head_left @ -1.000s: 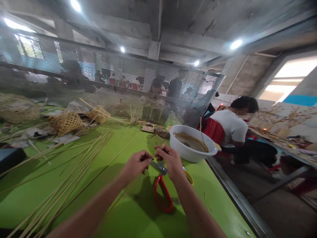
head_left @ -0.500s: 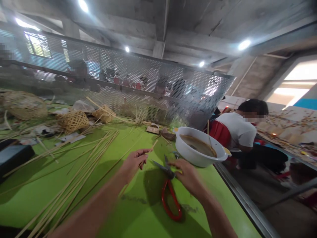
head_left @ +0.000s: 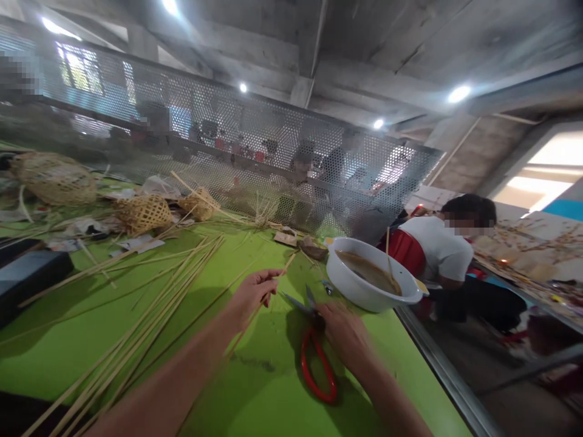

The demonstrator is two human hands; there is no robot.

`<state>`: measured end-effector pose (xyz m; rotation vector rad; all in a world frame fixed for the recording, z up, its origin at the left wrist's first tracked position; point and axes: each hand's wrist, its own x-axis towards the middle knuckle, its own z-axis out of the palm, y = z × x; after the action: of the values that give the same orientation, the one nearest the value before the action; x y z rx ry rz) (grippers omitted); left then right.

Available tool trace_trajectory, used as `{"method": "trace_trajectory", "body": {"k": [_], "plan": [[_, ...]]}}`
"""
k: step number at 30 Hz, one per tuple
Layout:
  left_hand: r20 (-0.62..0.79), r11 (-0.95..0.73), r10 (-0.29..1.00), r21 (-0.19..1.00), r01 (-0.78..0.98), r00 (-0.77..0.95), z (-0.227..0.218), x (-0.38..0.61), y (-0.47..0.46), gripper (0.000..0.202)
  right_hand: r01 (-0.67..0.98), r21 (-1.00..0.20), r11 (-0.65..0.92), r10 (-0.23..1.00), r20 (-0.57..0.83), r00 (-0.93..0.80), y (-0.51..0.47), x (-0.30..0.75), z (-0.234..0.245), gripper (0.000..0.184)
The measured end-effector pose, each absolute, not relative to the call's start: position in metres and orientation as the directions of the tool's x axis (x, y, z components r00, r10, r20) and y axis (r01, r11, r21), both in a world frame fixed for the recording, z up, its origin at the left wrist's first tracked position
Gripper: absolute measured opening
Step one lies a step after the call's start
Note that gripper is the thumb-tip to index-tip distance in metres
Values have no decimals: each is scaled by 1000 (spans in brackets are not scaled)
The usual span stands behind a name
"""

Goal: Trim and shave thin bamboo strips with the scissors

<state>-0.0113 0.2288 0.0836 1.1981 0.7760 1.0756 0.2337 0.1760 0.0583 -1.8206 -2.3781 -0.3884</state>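
A thin bamboo strip [head_left: 286, 265] is pinched between the thumb and fingers of my left hand [head_left: 257, 291]. Its upper end sticks out past my fingertips, and the rest runs down toward me below the wrist. My right hand [head_left: 344, 331] is closed over the pivot side of a pair of scissors [head_left: 303, 358]. The blades stand apart and point away from me, toward the strip. One red handle loop shows below my hand; the other is hidden by it. Several long bamboo strips [head_left: 150, 315] lie left of my left forearm.
A white basin [head_left: 364, 297] of brownish water, with a stick in it, stands at the table's right edge. Woven bamboo baskets [head_left: 143, 213] and scraps lie at the back left, near a dark box [head_left: 34, 279]. A perforated metal screen [head_left: 255, 152] rises behind; a person [head_left: 432, 243] sits to the right.
My right hand has shifted slightly over the scissors' pivot, covering more of it. My left hand keeps its pinch on the strip. The view has moved a little, so the scene sits slightly farther right.
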Motion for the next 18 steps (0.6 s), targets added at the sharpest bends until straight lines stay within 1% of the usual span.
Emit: {"method": "trace_trajectory", "body": {"k": [2,5,8,10,15,18], "plan": [[75,11,943,967,-254,325,83,-12,230,30,963,170,209,931,268,-249,175,234,58,27],[87,5,948,958,-288,307,83,-13,231,28,966,206,158,935,285,-213,174,234,57,19],[94,1,954,949,-316,284,83,-15,231,26,972,202,117,938,299,-175,174,234,57,17],[89,6,959,944,-330,271,83,-17,233,25,980,172,103,932,327,-155,175,235,57,16],[51,36,972,933,-357,231,84,-18,237,33,995,-48,91,922,381,-66,178,238,57,16],[36,49,976,925,-376,215,85,-19,237,36,954,-258,150,897,441,-22,176,238,60,17]]}}
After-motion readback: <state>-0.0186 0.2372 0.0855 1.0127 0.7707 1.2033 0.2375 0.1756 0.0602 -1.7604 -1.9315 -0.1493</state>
